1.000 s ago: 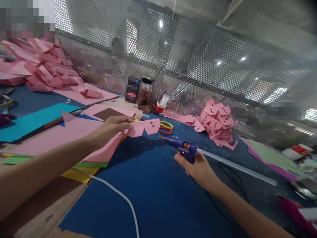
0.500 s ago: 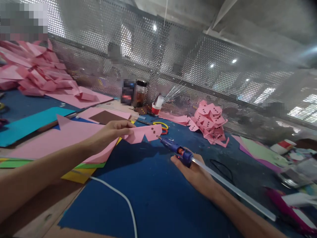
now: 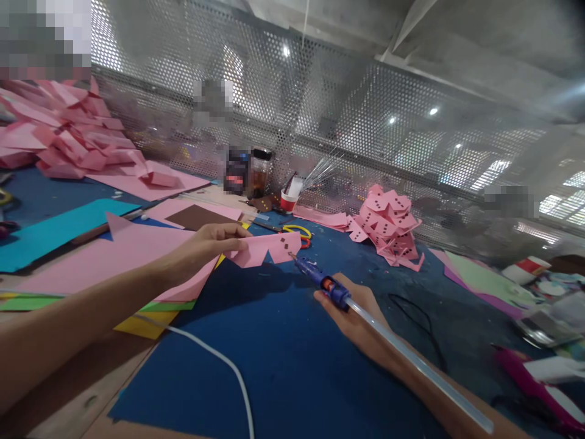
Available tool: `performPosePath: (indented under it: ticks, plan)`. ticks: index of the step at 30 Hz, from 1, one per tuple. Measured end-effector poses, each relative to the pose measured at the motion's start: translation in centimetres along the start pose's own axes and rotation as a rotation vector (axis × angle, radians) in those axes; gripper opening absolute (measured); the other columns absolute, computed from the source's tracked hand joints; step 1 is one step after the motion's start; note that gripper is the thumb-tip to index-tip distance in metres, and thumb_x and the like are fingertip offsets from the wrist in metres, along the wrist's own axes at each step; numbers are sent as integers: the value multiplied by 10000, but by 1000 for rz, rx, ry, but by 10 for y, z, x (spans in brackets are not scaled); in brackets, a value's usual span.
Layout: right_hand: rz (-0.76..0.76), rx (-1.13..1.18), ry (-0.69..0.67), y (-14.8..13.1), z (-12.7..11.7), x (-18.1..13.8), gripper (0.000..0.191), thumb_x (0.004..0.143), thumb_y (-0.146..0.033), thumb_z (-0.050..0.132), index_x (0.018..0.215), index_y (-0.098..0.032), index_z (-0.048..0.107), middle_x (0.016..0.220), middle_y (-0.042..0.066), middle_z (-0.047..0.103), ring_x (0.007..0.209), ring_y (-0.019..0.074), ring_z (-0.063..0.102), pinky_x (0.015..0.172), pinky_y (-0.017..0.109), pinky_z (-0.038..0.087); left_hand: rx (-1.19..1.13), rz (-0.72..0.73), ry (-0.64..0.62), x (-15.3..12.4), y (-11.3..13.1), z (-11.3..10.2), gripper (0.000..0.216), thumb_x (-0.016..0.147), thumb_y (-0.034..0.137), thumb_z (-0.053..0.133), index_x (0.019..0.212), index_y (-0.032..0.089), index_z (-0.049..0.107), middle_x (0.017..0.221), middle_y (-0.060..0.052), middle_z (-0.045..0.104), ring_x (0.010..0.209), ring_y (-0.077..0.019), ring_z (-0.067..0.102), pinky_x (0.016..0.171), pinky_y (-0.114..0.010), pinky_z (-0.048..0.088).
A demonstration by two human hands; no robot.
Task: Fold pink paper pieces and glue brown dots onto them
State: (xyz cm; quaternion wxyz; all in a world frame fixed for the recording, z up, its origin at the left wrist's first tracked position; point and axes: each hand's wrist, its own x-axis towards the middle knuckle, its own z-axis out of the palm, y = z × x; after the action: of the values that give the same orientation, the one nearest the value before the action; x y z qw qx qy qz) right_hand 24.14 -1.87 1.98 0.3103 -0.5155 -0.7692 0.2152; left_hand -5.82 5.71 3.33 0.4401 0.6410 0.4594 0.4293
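Observation:
My left hand (image 3: 208,242) pinches a small pink paper cut-out (image 3: 267,248) with dark square marks and holds it above the blue table mat (image 3: 283,360). My right hand (image 3: 356,314) grips a blue hot glue gun (image 3: 322,281) with a long clear glue stick (image 3: 411,360) sticking out behind. The gun's nozzle touches the cut-out's lower right edge.
A heap of finished pink pieces (image 3: 388,228) lies behind the gun. More pink scraps (image 3: 68,134) pile up at far left. Coloured paper sheets (image 3: 105,250), a white cable (image 3: 214,360), yellow and red rings (image 3: 297,235), jars (image 3: 249,171) and a perforated metal screen (image 3: 320,110) surround the mat.
My right hand has swung the glue gun left and forward until its nozzle meets the pink cut-out. My left hand has barely moved.

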Motion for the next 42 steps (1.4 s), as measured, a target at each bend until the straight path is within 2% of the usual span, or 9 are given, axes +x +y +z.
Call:
performPosePath:
  ticks: [4,10,12,15,21,36,42]
  plan:
    - [-35,-32,4,0,0,1,250,904,-425,583,852,-182,562,623,-43,508,531,95,431,498,214,316,5,-12,-35,0,1,-2,182,695,374,676,802,239,732,687,-8,667,626,-171,527,595,-287,344]
    - [-57,-93,30,0,-1,2,254,899,-425,588,833,-182,555,638,-32,538,544,102,476,514,213,320,18,12,1,1,-2,-1,168,732,356,661,812,220,717,676,-1,657,622,-154,525,583,-266,341]
    - [-70,-98,29,2,0,2,247,896,-420,594,830,-186,552,640,-32,540,548,103,484,518,210,327,29,8,-27,0,-1,-2,191,742,368,658,833,209,713,685,1,660,630,-150,530,590,-257,353]
    - [-81,-103,34,5,1,3,234,893,-409,600,829,-190,550,631,-34,533,541,102,478,512,207,326,50,7,-57,0,1,-2,233,756,386,648,865,188,706,691,5,661,641,-145,532,592,-245,361]
    - [-71,-64,34,3,1,2,241,902,-425,590,852,-193,550,638,-33,529,534,98,453,496,205,321,47,32,-5,0,-2,-1,226,755,366,636,861,177,700,692,-2,660,630,-139,521,572,-244,351]
    - [-68,-112,51,4,1,2,259,903,-442,584,835,-196,543,619,-37,524,524,101,461,495,205,324,29,18,-80,-1,2,-4,207,780,357,645,867,178,701,701,12,652,644,-121,516,596,-232,354]
    - [-71,-122,52,5,2,3,259,906,-440,579,828,-197,541,614,-38,519,524,102,459,494,205,325,42,9,-72,-1,2,-4,211,772,351,646,874,176,704,710,2,661,646,-127,522,593,-236,358]
